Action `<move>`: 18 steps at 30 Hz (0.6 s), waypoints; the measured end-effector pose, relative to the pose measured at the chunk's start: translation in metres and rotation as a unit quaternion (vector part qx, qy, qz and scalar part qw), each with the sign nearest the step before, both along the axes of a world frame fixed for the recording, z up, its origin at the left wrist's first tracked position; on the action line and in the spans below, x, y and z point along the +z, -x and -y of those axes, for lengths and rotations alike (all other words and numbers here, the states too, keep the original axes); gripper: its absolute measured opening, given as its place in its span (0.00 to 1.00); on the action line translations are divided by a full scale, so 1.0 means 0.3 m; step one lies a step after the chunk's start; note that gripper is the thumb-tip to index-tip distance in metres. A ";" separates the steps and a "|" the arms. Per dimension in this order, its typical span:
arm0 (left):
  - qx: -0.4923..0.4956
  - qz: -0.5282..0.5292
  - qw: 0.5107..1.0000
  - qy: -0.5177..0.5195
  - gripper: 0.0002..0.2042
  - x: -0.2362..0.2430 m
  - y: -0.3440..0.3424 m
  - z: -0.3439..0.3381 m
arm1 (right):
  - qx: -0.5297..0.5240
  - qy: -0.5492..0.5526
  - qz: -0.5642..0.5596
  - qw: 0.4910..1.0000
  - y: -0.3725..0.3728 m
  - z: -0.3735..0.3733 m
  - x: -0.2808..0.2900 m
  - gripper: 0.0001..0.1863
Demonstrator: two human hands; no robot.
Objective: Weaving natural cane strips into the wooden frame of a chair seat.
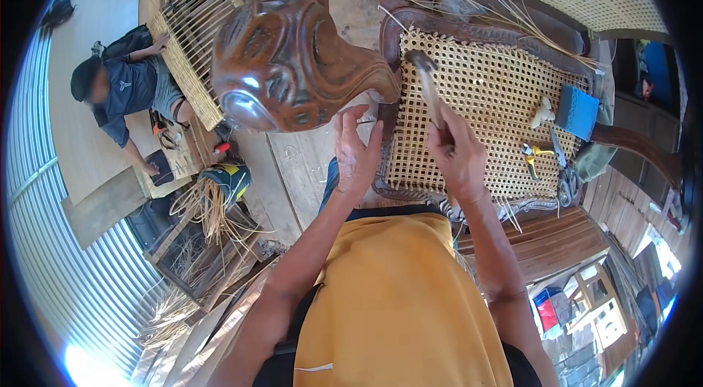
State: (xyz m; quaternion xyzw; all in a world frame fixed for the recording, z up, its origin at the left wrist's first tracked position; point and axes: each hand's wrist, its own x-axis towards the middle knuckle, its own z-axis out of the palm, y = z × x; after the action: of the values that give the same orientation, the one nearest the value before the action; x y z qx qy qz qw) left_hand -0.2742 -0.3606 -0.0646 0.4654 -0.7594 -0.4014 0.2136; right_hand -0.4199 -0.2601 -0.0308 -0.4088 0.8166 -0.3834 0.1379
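My right hand (461, 156) is closed around the wooden handle of a hammer (430, 98). The hammer's dark head lies over the far left part of a woven cane panel (483, 109), set in a dark carved wooden frame (388, 35). My left hand (357, 153) is beside the panel's left edge, with thumb and fingers apart. Its fingertips are at the underside of a large glossy carved wooden piece (293, 72). A thin dark line shows between thumb and fingers; I cannot tell what it is.
Yellow-handled pliers (531, 156), scissors (567, 185) and a blue block (577, 110) lie on the panel's right side. Loose cane strands (512, 17) cross its far edge. At left, another person (135, 94) sits by a slatted woven frame (192, 43); a bundle of strips (212, 207) stands nearer.
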 end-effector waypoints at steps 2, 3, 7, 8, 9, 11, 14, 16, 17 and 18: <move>0.004 0.007 1.000 -0.001 0.15 0.003 -0.005 0.005 | 0.024 -0.019 -0.010 0.999 -0.006 0.001 -0.006 0.18; 0.007 0.013 1.000 -0.002 0.15 0.004 -0.005 0.005 | 0.014 -0.007 0.015 1.000 -0.013 -0.003 -0.006 0.18; -0.006 -0.001 1.000 0.010 0.15 0.007 0.001 -0.006 | -0.018 0.002 0.053 0.998 -0.007 0.006 0.025 0.18; -0.002 -0.006 1.000 -0.005 0.14 0.012 0.006 -0.012 | -0.001 0.000 0.016 1.000 -0.004 0.002 -0.019 0.18; 0.001 -0.010 1.000 -0.020 0.14 0.016 0.011 -0.017 | -0.004 0.000 0.013 1.000 -0.004 -0.007 -0.020 0.18; -0.005 0.003 1.000 -0.010 0.14 0.005 -0.001 -0.022 | -0.019 0.025 0.045 0.998 -0.018 0.004 -0.020 0.18; -0.021 0.010 1.000 0.002 0.14 -0.001 -0.006 -0.037 | -0.022 -0.005 0.052 0.998 0.005 0.003 -0.025 0.18; -0.025 0.008 1.000 0.009 0.14 -0.001 -0.004 -0.040 | -0.033 0.019 -0.002 0.999 0.027 -0.029 -0.056 0.18; -0.022 0.002 1.000 0.013 0.14 0.004 -0.008 -0.046 | -0.053 -0.003 -0.029 0.998 0.062 -0.063 -0.069 0.18; -0.019 -0.003 1.000 0.018 0.14 0.010 -0.013 -0.052 | -0.074 -0.026 -0.056 0.995 0.108 -0.100 -0.084 0.19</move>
State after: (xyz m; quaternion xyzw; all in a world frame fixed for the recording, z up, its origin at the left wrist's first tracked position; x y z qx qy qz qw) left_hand -0.2704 -0.3449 -0.0617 0.4456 -0.7745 -0.3933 0.2167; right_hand -0.4524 -0.2301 -0.0560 -0.3641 0.8607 -0.3481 0.0738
